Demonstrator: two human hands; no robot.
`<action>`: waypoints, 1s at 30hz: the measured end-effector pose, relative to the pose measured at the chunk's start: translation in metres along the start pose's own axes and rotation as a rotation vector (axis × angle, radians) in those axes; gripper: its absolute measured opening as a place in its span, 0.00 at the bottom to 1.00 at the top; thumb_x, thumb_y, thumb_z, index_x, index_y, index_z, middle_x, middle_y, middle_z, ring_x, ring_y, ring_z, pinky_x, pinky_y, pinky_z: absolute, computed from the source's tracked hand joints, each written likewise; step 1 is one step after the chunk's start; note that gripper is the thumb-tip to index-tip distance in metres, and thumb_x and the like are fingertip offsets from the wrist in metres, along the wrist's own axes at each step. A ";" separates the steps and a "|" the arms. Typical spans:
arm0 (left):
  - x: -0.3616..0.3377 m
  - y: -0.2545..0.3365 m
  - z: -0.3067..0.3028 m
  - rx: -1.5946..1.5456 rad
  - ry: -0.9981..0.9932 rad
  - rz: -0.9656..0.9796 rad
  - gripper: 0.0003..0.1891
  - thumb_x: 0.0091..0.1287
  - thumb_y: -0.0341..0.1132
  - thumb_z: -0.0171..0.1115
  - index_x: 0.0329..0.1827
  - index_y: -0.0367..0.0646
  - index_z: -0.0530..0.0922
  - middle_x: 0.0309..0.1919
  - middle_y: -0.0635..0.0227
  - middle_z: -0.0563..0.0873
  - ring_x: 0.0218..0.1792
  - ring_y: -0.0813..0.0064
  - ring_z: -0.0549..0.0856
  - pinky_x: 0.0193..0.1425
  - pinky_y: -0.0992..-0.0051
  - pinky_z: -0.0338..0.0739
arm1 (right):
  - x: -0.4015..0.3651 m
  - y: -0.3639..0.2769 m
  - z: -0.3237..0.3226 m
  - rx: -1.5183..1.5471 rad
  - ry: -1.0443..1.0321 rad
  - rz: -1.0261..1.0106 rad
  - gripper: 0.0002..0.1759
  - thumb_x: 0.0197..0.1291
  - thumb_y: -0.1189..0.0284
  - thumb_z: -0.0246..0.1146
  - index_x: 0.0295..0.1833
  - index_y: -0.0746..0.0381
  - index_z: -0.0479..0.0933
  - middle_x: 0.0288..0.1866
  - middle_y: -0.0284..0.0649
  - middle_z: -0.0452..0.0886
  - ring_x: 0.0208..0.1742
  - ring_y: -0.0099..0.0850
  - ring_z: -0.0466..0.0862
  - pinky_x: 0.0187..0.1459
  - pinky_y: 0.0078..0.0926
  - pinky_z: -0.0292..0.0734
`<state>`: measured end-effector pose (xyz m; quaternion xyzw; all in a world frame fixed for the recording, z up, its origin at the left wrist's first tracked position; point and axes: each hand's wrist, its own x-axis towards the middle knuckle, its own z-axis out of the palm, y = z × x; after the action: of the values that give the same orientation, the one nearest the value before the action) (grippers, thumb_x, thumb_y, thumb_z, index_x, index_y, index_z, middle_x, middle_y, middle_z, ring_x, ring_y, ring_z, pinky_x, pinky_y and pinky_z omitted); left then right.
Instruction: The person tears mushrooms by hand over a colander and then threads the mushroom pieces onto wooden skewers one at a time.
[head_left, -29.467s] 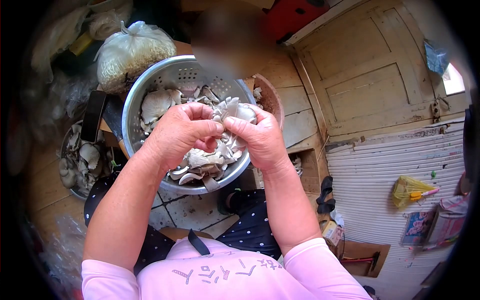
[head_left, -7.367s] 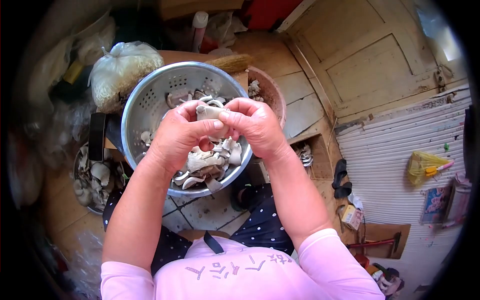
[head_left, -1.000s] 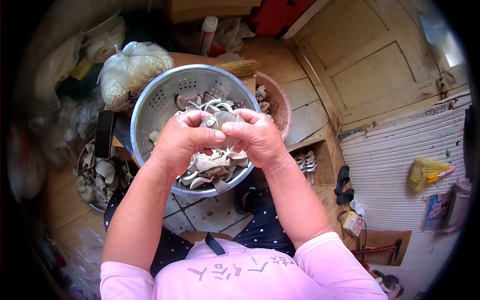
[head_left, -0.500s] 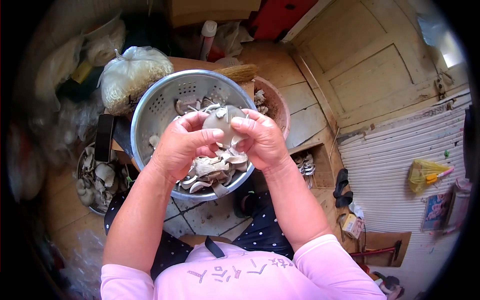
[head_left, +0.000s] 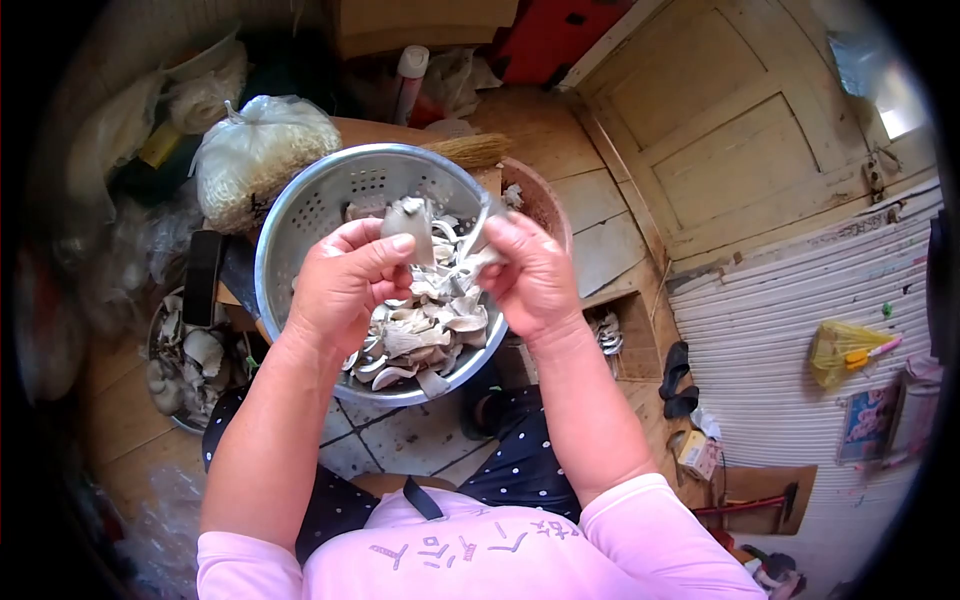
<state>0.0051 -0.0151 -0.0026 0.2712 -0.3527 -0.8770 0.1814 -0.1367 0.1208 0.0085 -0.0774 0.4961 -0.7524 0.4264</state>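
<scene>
head view: mushrooms (head_left: 203, 350) lie left of the colander (head_left: 310, 210); above it, fingers of the left hand (head_left: 345, 275) pinch a mushroom piece (head_left: 412, 235); loose pieces (head_left: 415, 335) lie inside it; above its right side, fingers of the right hand (head_left: 535, 280) grip a strip (head_left: 481, 234).

From my remote seat I see a knotted plastic bag (head_left: 265, 160) bulging with something pale, and to its right a white-capped can (head_left: 409, 85) near a straw broom (head_left: 470, 151). Across the floor I have a worn, panelled wooden door (head_left: 740, 130). Dark sandals (head_left: 677, 382) lie beside a white ribbed panel (head_left: 745, 330), where a yellow bag (head_left: 830, 350) hangs.
</scene>
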 end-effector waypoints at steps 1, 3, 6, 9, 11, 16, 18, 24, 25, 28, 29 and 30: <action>-0.001 0.001 0.001 0.000 0.000 -0.003 0.12 0.60 0.30 0.70 0.43 0.36 0.80 0.30 0.68 0.84 0.26 0.80 0.81 0.31 0.80 0.78 | -0.001 0.003 0.006 -0.022 -0.046 0.071 0.16 0.60 0.70 0.67 0.52 0.63 0.76 0.36 0.32 0.82 0.26 0.17 0.77 0.25 0.12 0.71; -0.003 0.002 0.000 0.165 -0.078 -0.047 0.12 0.57 0.31 0.72 0.41 0.37 0.80 0.28 0.69 0.84 0.25 0.80 0.81 0.30 0.82 0.76 | -0.006 0.007 0.012 -0.126 -0.166 0.139 0.16 0.59 0.69 0.68 0.51 0.63 0.77 0.36 0.31 0.81 0.26 0.17 0.76 0.24 0.12 0.69; -0.005 0.005 0.002 0.225 -0.123 -0.037 0.13 0.54 0.31 0.74 0.40 0.37 0.81 0.27 0.70 0.84 0.25 0.79 0.81 0.30 0.82 0.75 | -0.006 0.013 0.011 -0.188 -0.224 0.098 0.17 0.58 0.69 0.69 0.49 0.65 0.78 0.35 0.32 0.81 0.26 0.16 0.76 0.24 0.12 0.69; -0.006 0.005 -0.001 0.247 -0.190 -0.047 0.13 0.53 0.31 0.74 0.40 0.37 0.82 0.28 0.69 0.84 0.25 0.78 0.81 0.31 0.81 0.76 | -0.006 0.015 0.010 -0.221 -0.256 0.095 0.17 0.55 0.70 0.70 0.48 0.66 0.78 0.34 0.32 0.81 0.27 0.17 0.76 0.24 0.12 0.69; -0.007 0.006 -0.002 0.230 -0.227 -0.064 0.13 0.53 0.30 0.73 0.40 0.37 0.82 0.28 0.68 0.84 0.26 0.78 0.81 0.31 0.80 0.76 | -0.007 0.014 0.011 -0.145 -0.295 0.111 0.16 0.56 0.72 0.68 0.48 0.67 0.77 0.36 0.35 0.82 0.30 0.19 0.79 0.28 0.15 0.74; -0.010 0.007 0.000 0.141 -0.280 -0.065 0.13 0.54 0.28 0.72 0.41 0.36 0.81 0.30 0.66 0.84 0.27 0.77 0.82 0.33 0.77 0.79 | -0.012 0.014 0.015 -0.003 -0.325 0.152 0.17 0.58 0.74 0.66 0.51 0.69 0.76 0.42 0.39 0.83 0.38 0.24 0.83 0.37 0.19 0.78; -0.011 0.007 0.002 0.114 -0.277 -0.063 0.13 0.54 0.28 0.72 0.41 0.36 0.81 0.30 0.66 0.84 0.27 0.77 0.82 0.33 0.76 0.80 | -0.012 0.013 0.016 0.043 -0.350 0.160 0.17 0.58 0.75 0.65 0.52 0.69 0.75 0.44 0.40 0.83 0.40 0.26 0.83 0.40 0.20 0.79; -0.005 0.004 -0.004 -0.063 -0.234 -0.004 0.09 0.57 0.29 0.68 0.39 0.38 0.79 0.30 0.66 0.84 0.27 0.76 0.82 0.33 0.75 0.81 | -0.003 0.009 0.010 0.217 -0.196 0.087 0.14 0.63 0.71 0.62 0.51 0.66 0.75 0.37 0.34 0.81 0.34 0.25 0.82 0.33 0.20 0.79; -0.003 0.006 -0.006 -0.129 -0.222 0.033 0.07 0.59 0.29 0.67 0.38 0.39 0.79 0.30 0.66 0.84 0.27 0.76 0.83 0.32 0.75 0.81 | -0.002 0.007 0.006 0.242 -0.127 0.061 0.12 0.64 0.71 0.61 0.51 0.65 0.76 0.36 0.34 0.81 0.32 0.24 0.82 0.31 0.21 0.78; 0.000 0.012 -0.013 -0.021 -0.134 0.048 0.06 0.60 0.30 0.63 0.38 0.42 0.77 0.29 0.68 0.84 0.26 0.78 0.82 0.32 0.77 0.81 | -0.002 -0.002 0.013 0.083 0.015 -0.024 0.13 0.62 0.69 0.64 0.49 0.65 0.77 0.33 0.33 0.81 0.26 0.20 0.78 0.26 0.18 0.72; 0.001 0.012 -0.014 0.056 -0.103 0.032 0.05 0.60 0.30 0.63 0.37 0.42 0.77 0.29 0.68 0.84 0.26 0.79 0.82 0.31 0.79 0.80 | 0.000 0.000 0.007 0.084 0.017 -0.023 0.13 0.62 0.69 0.64 0.49 0.65 0.77 0.33 0.33 0.81 0.26 0.20 0.78 0.26 0.18 0.72; 0.001 0.011 -0.014 0.055 -0.102 0.030 0.05 0.60 0.30 0.63 0.37 0.42 0.77 0.29 0.68 0.84 0.26 0.79 0.82 0.31 0.79 0.80 | 0.003 0.001 0.000 -0.093 -0.037 0.009 0.14 0.61 0.72 0.65 0.49 0.67 0.77 0.35 0.35 0.83 0.29 0.22 0.81 0.30 0.19 0.76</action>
<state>0.0141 -0.0308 -0.0040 0.2257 -0.3896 -0.8769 0.1686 -0.1383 0.1186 0.0069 -0.1090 0.5227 -0.7251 0.4350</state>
